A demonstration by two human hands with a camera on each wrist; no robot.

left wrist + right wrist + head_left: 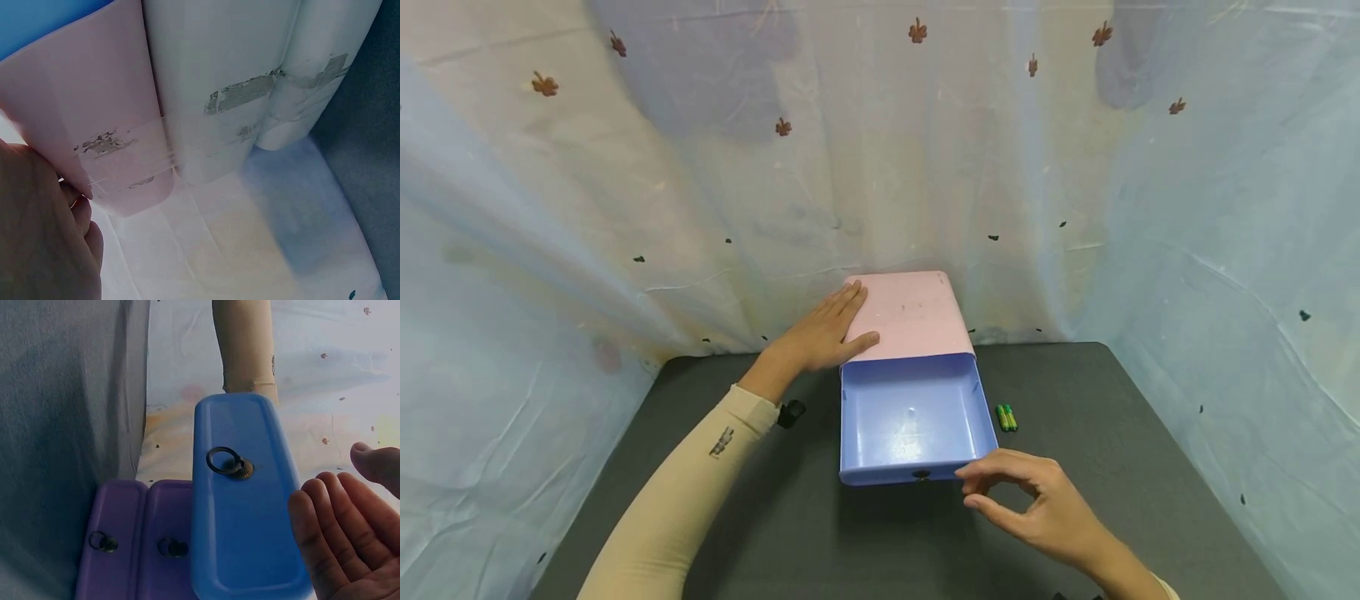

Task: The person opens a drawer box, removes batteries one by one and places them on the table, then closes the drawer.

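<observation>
A small drawer cabinet with a pink top (913, 312) stands at the back of the table, its blue drawer (887, 417) pulled far out. No items show inside the drawer. My left hand (822, 333) rests on the left edge of the pink top, fingers straight and thumb spread. By the drawer's front right corner, my right hand (1048, 504) holds nothing, its fingers loosely bent with a gap to the thumb. In the right wrist view, a dark ring pull (225, 461) on a shell-shaped mount sits on the blue drawer front, beside the right fingers.
Two green-and-yellow batteries (1007, 417) lie side by side on the dark table (1075, 400), right of the drawer. Two purple drawer fronts (119, 562) sit below the blue one. A patterned curtain (880, 167) hangs behind the cabinet and along both sides.
</observation>
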